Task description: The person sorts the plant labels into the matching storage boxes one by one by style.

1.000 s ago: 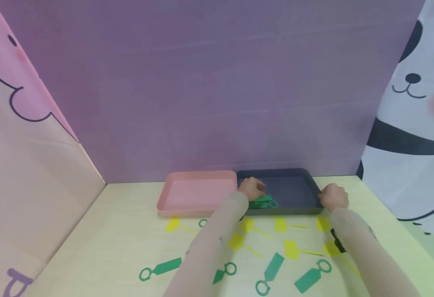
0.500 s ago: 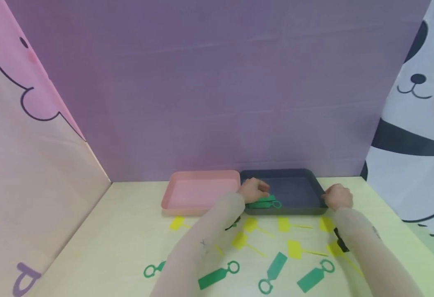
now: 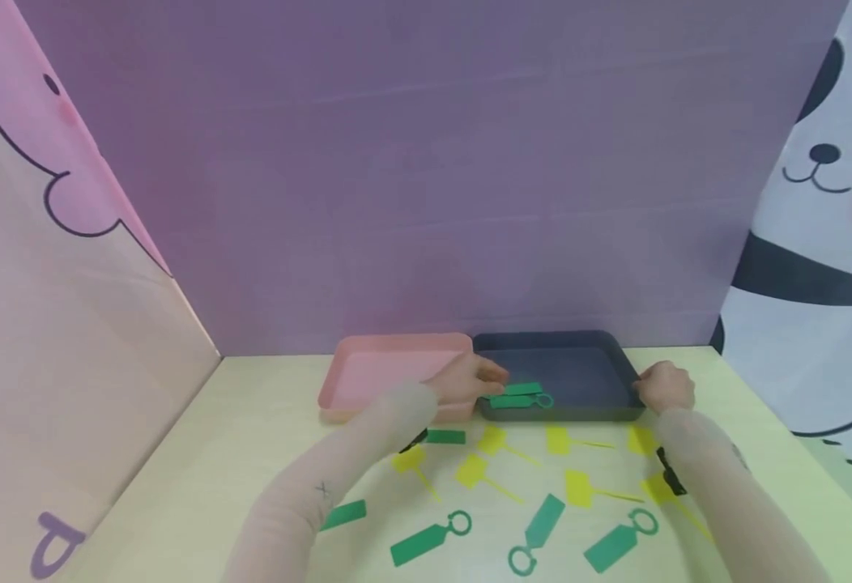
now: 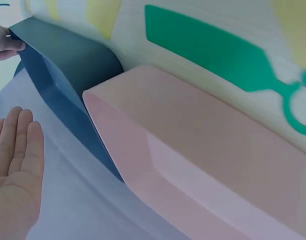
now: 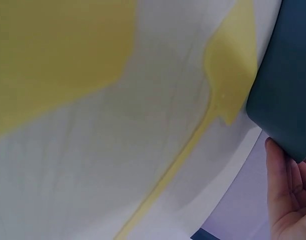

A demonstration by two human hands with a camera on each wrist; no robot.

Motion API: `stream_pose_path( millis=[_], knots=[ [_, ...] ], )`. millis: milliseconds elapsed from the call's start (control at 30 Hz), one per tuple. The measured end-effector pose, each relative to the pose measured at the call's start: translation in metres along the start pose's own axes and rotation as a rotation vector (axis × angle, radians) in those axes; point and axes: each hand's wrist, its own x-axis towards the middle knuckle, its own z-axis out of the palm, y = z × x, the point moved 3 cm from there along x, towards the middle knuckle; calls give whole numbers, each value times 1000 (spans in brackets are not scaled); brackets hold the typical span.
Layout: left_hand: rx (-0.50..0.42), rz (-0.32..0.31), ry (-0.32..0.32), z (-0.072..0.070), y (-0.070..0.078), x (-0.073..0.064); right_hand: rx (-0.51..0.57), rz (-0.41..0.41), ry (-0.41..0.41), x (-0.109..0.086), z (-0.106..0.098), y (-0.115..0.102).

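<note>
The pink tray (image 3: pixel 397 343) lies under and left of the left hand (image 3: pixel 470 378), whose fingers are straight, side by side, and appear to hold nothing. Nearer the body than that hand, five ring-ended green tags (image 3: pixel 429 543) show on the table (image 3: pixel 251 453), two partly covered by the left forearm (image 3: pixel 353 449). Just right of the left fingertips, two stored green tags (image 3: pixel 515 402) lie inside the dark tray (image 3: pixel 579 414), at its near left end. Yellow tailed tags (image 3: pixel 579 489) lie below and between the hands, not in either tray. The right hand (image 3: pixel 665 387) pinches the dark tray's right edge. With two tags in and many out, the work looks barely begun.
</note>
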Motion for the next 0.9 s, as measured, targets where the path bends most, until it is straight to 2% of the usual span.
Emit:
stream_pose_path(
  millis=[200, 367, 433, 600, 900],
  knots=[
    [-61, 23, 37, -11, -10, -26, -12, -21, 6, 0, 0, 2],
    [3, 44, 81, -21, -20, -49, -18, -29, 11, 1, -2, 5],
    [22, 32, 91, -24, -26, -59, -13, -32, 2, 1, -1, 7],
    [-25, -30, 80, -27, -42, -90, -1, -39, -1, 3, 2, 8],
    [-20, -66, 92, -26, -77, -148, 8, -39, -1, 4, 5, 7]
  ],
)
